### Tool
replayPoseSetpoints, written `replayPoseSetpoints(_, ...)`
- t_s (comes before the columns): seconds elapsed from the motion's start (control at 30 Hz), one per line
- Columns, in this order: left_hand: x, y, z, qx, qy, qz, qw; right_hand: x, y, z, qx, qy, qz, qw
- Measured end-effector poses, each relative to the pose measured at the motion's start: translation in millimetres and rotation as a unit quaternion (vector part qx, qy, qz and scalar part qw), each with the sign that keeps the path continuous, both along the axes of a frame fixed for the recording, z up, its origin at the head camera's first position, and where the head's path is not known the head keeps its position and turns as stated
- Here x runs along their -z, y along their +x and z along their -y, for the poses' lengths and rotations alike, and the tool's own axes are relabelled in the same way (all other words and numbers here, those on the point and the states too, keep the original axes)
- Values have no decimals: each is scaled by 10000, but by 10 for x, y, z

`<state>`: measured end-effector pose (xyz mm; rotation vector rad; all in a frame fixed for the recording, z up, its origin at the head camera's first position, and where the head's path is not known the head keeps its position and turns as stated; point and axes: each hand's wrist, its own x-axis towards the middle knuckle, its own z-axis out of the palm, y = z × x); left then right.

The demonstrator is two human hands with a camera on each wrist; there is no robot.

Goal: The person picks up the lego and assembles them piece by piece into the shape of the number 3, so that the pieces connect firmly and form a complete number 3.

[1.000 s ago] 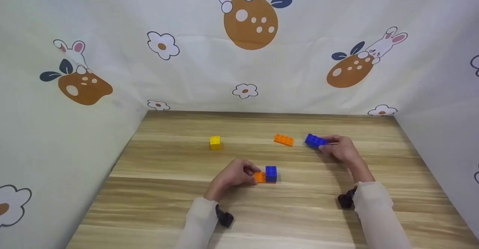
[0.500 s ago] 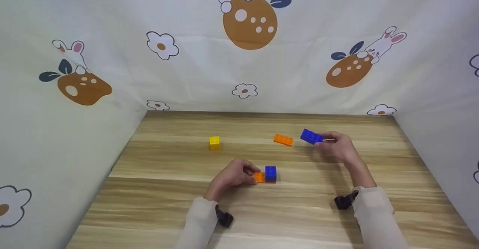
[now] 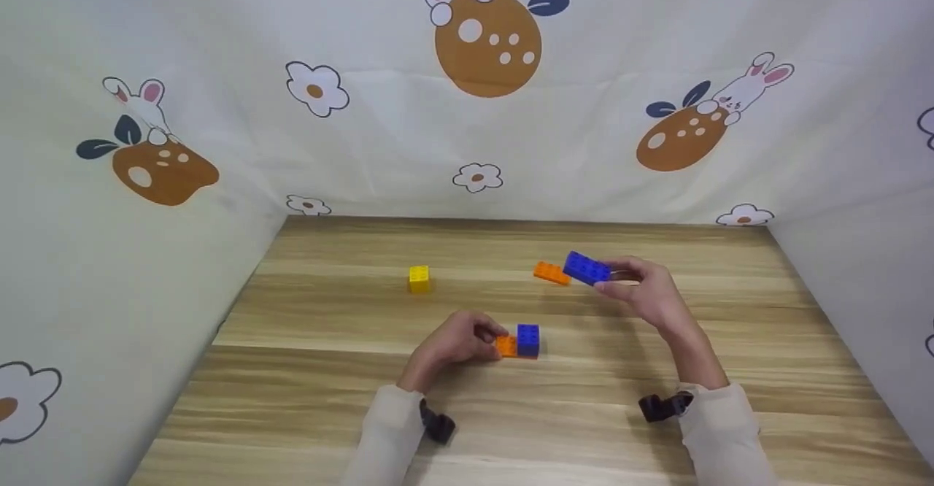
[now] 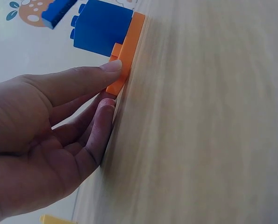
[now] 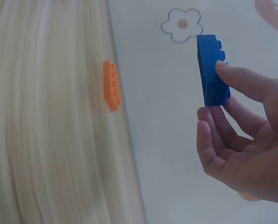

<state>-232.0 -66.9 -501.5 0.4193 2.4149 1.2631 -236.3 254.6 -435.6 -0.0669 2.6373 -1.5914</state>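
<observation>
My left hand (image 3: pixel 461 340) pinches the left end of a flat orange building block (image 4: pixel 128 60) that lies on the table. A smaller blue block (image 3: pixel 528 340) is mounted on that plate's right end, studs up. My right hand (image 3: pixel 651 292) holds a longer blue block (image 5: pixel 212 70) by its right end, between thumb and fingers, raised above the table and tilted. In the head view this block overlaps the edge of a second flat orange block (image 3: pixel 551 273), which lies farther back on the wood.
A yellow block (image 3: pixel 419 279) stands on the wooden table (image 3: pixel 328 391) at the back left. Behind and along both sides hangs a pale curtain (image 3: pixel 379 150) printed with rabbits and flowers. Each wrist wears a small black camera (image 3: pixel 440 426).
My right hand has lifted the long blue block off the table and carried it leftward, toward the loose orange block. The left hand stays where it was on the orange plate.
</observation>
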Motion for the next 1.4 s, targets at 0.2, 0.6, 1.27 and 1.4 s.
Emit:
replayPoseSetpoints(0.2,-10,-6,5,-11,-53,98,9999,-66,74,143,-216,26,-145,9997)
replayPoseSetpoints(0.6,2,14,4,-8,-15,87,10000,-96,148,311,-470,-70,-195,9987)
replayPoseSetpoints(1.27,11,-14,6,122,81,-90,9999,-33,232,553,-1331,88,-294,9906)
replayPoseSetpoints(1.4,17,-13,11,155,106,-132,9997,10,231,600,-1451,124,-422,9884)
